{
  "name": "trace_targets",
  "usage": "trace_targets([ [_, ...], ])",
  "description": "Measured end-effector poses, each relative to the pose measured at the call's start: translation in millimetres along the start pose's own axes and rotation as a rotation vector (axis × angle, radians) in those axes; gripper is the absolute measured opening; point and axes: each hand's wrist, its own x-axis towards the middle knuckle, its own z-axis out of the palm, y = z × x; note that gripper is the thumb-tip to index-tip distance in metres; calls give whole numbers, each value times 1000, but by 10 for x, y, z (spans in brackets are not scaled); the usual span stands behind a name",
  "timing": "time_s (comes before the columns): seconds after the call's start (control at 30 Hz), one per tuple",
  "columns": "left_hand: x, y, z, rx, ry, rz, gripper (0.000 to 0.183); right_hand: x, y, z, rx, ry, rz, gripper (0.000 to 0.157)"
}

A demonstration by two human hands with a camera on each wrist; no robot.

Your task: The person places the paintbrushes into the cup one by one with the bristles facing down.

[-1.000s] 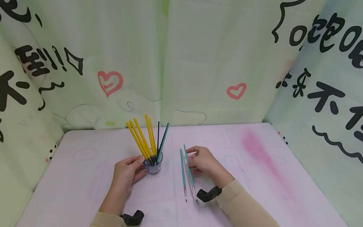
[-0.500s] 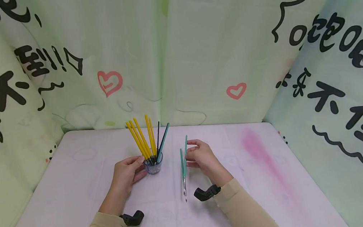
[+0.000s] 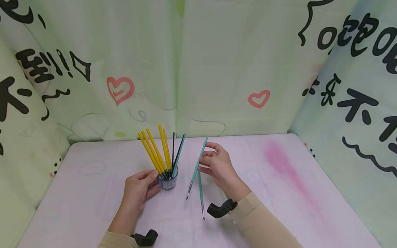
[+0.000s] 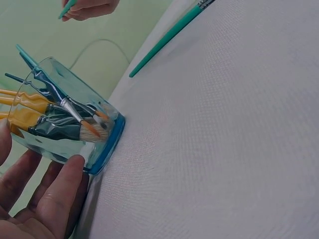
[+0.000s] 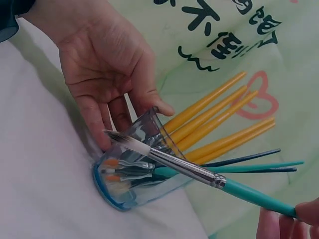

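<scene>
My left hand (image 3: 139, 190) holds the side of a clear cup (image 3: 169, 185), thumb near the rim and fingers lower down. The cup has a blue base and stands on the table. Several yellow-handled paintbrushes (image 3: 153, 149) lean in it, bristles down, beside dark and teal ones. Between thumb and fingers, my right hand (image 3: 220, 165) pinches a teal paintbrush (image 3: 194, 174) by its handle. Its bristles (image 5: 117, 138) point down toward the cup and overlap it in the right wrist view. Below lies another teal paintbrush (image 3: 201, 194), flat on the table.
A pale pink cloth covers the table (image 3: 103, 211), with a brighter pink streak (image 3: 291, 167) at the right. Printed curtains (image 3: 210, 60) hang behind and on both sides. Dark wrist-worn devices (image 3: 222, 209) sit on both wrists.
My right hand has raised the teal paintbrush from beside the other one and swung its bristle end left toward the cup. My left hand has stayed at the cup.
</scene>
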Motion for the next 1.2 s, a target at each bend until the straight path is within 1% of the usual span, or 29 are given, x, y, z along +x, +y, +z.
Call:
trace_targets([
  [0.2, -7, -2, 2, 8, 6, -4, 42, 5, -67, 114, 88, 18, -88, 54],
  [0.47, -7, 1, -4, 2, 7, -1, 42, -8, -136, 282, 182, 107, -168, 55],
  [0.6, 7, -1, -11, -10, 3, -1, 41, -9, -149, 361, 200, 136, -213, 55],
  [0.8, 20, -9, -13, -24, -1, -8, 40, -9, -132, 446, 174, 133, -287, 55],
  [0.9, 17, -11, -13, -18, -2, -13, 41, 6, -95, 468, 139, 129, -313, 53],
  [1.03, 16, -12, -11, -20, -1, -11, 41, 24, -34, 493, 62, 122, -327, 53],
  [1.2, 21, -12, -9, -20, 1, -11, 41, 33, 30, 530, -15, 100, -324, 52],
])
